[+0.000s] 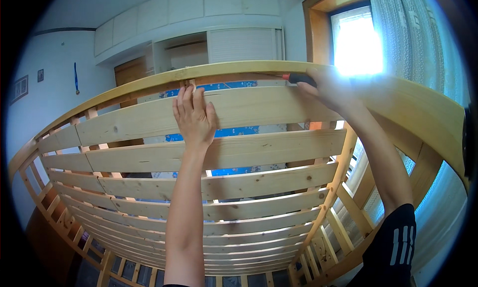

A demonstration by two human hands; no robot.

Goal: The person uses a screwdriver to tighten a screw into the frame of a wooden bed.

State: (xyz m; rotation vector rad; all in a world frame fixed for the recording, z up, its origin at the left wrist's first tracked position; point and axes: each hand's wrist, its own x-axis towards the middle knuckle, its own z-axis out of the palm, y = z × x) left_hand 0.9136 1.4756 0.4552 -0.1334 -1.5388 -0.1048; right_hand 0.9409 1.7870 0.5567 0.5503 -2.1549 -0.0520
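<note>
A wooden bed frame has a broad slat below its upper edge. The left hand meets that slat; whether its fingers grip, I cannot tell. The right hand clamps a red-and-black screwdriver at that edge, fingers closed.

Glare from the window washes out part of the right hand (its grip on the screwdriver seems partly hidden).

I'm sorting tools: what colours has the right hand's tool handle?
The tool handle is black with a red end; head view.
</note>
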